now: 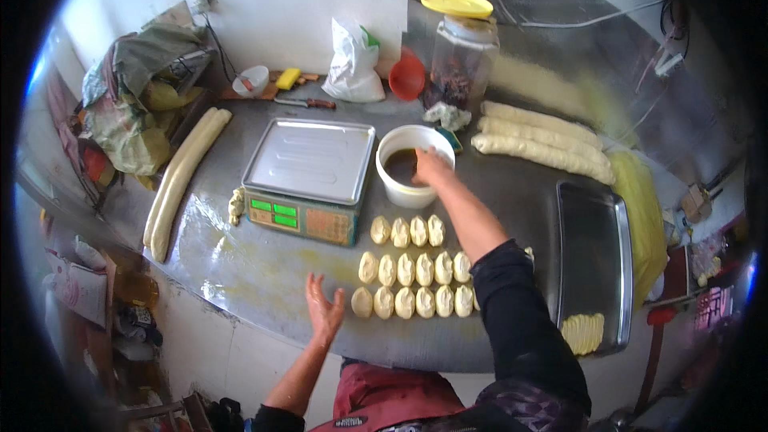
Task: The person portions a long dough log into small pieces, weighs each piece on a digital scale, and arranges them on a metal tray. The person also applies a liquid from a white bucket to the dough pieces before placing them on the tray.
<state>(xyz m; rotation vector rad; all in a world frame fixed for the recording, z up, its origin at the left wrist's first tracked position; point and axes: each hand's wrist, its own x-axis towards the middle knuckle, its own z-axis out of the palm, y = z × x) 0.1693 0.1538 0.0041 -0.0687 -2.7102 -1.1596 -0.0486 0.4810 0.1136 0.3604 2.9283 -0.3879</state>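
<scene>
My right hand (429, 165) reaches over the near rim of a white plastic bucket (409, 195) that holds dark brown liquid (399, 163). Its fingertips point down inside, and whether they grip anything is hidden. Bare and with fingers spread, my left hand (326, 307) hovers at the front edge of the metal worktable (288, 279). Right of it lie three rows of small oval dough pieces (425, 269), each with a crease or fold on top. My right sleeve covers the right end of the two nearer rows.
A digital scale (309, 162) stands left of the bucket. Long dough rolls lie at left (186, 186) and back right (543, 141). A metal tray (591, 252) at right holds a ridged dough piece (583, 334). Behind are a knife (306, 103), red bowl (407, 76) and lidded jar (459, 60).
</scene>
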